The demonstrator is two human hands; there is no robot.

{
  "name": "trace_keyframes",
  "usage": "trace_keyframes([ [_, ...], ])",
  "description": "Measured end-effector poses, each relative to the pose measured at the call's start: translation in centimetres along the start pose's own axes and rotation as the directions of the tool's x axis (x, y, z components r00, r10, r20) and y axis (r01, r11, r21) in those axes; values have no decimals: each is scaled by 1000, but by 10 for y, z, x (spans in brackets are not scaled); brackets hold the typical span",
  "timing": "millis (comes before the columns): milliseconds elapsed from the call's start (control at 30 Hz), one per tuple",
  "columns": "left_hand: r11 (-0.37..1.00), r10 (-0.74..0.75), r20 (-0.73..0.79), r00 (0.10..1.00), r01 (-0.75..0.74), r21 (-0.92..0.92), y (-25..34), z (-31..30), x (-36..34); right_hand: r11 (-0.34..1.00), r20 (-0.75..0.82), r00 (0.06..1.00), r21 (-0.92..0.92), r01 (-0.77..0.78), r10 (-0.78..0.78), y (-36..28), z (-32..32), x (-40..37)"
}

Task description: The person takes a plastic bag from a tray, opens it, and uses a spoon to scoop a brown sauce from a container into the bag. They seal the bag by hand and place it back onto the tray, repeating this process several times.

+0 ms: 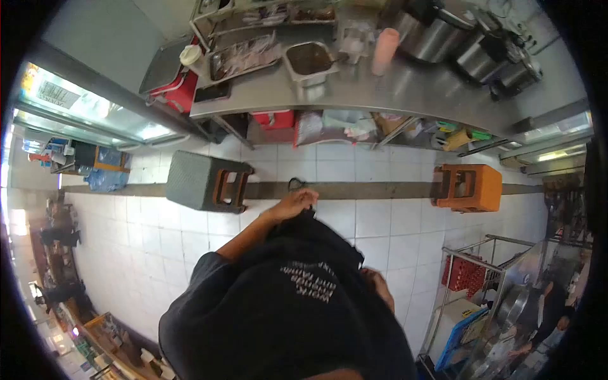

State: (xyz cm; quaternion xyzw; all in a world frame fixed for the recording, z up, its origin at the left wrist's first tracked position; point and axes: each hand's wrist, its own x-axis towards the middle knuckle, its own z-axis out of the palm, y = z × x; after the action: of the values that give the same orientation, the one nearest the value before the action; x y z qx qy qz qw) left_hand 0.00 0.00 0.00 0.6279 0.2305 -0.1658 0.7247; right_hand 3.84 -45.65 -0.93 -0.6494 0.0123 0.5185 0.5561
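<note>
My left hand (296, 204) is in front of my body, its fingers curled closed at the front edge of a black garment (297, 272) with white lettering. Dark cloth bunches right under those fingers. A thin dark loop (296, 183) shows just beyond the fingertips, over the floor strip. Low at my other side is my right hand (380, 286), partly covered by the garment's edge, its fingers mostly hidden.
Ahead stands a steel counter (405, 95) with food trays, a pink bottle (385, 52) and large metal pots. A grey stool (206, 182) is at left, an orange stool (472, 188) at right. Another person's arm (544, 316) shows by the steel table at lower right.
</note>
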Motion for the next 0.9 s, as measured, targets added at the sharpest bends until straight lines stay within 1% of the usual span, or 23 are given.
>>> trace_keyframes([
  [33,999,44,-12,999,-44,-31,-6,12,-11,1000,69,998,-20,3,-2,-10,-2,-14],
  [67,997,39,-77,996,-44,-67,-9,20,-19,938,-184,951,-294,186,-247,-41,24,-41],
  [100,994,73,-196,978,-88,-71,9,-91,14,898,-142,926,-333,288,-350,-87,80,58],
  [133,983,62,-262,963,-104,-150,2,-95,17,863,-145,911,-406,300,-385,-108,79,57],
  [167,972,57,-331,942,-129,-198,9,-117,22,826,-144,888,-457,331,-436,-119,84,74],
  [200,958,-31,-308,951,-60,-280,34,-122,19,858,-158,895,-394,330,-417,-119,79,84],
  [267,942,-68,-260,963,-24,-334,83,-148,9,917,-171,920,-258,303,-352,-109,72,92],
  [300,929,-90,-225,970,0,-370,101,-155,5,920,-217,920,-298,255,-326,-103,72,81],
  [333,940,-51,-249,967,-38,-339,117,-160,4,920,-236,925,-331,210,-296,-106,72,77],
  [400,952,22,-247,969,-96,-292,152,-176,10,917,-209,956,-382,112,-204,-110,75,75],
  [467,944,76,-247,966,-150,-295,175,-186,21,906,-123,988,-423,36,-96,-112,72,90],
  [500,949,101,-259,961,-171,-263,191,-188,29,892,-74,996,-452,8,-47,-118,65,101],
  [533,955,118,-271,955,-184,-232,207,-188,34,872,-27,999,-490,4,-20,-125,53,118],
  [567,961,132,-282,950,-192,-200,216,-189,41,843,19,999,-536,40,-36,-138,37,143],
  [600,961,155,-284,946,-211,-178,212,-193,55,803,59,995,-588,95,-74,-161,18,173],
  [633,965,174,-261,950,-217,-147,210,-197,66,739,81,978,-644,197,-190,-188,-5,212],
  [667,968,190,-237,953,-222,-114,209,-200,74,665,72,934,-683,301,-349,-227,-24,251],
  [700,969,212,-214,954,-233,-78,212,-203,83,547,48,844,-741,389,-534,-281,-32,294],
  [733,974,199,-212,957,-216,-61,216,-201,90,478,84,733,-707,522,-675,-333,-38,343],
  [767,979,185,-209,960,-198,-41,220,-200,96,498,19,764,-748,439,-645,-407,-14,362],
  [800,984,168,-206,964,-176,-22,225,-202,101,444,118,738,-733,516,-664,-485,11,373],
  [833,982,177,-203,963,-186,-25,230,-205,107,427,128,697,-708,563,-706,-533,33,398],
  [900,979,190,-194,962,-201,-35,237,-213,115,210,184,526,-771,602,-830,-607,78,436],
])
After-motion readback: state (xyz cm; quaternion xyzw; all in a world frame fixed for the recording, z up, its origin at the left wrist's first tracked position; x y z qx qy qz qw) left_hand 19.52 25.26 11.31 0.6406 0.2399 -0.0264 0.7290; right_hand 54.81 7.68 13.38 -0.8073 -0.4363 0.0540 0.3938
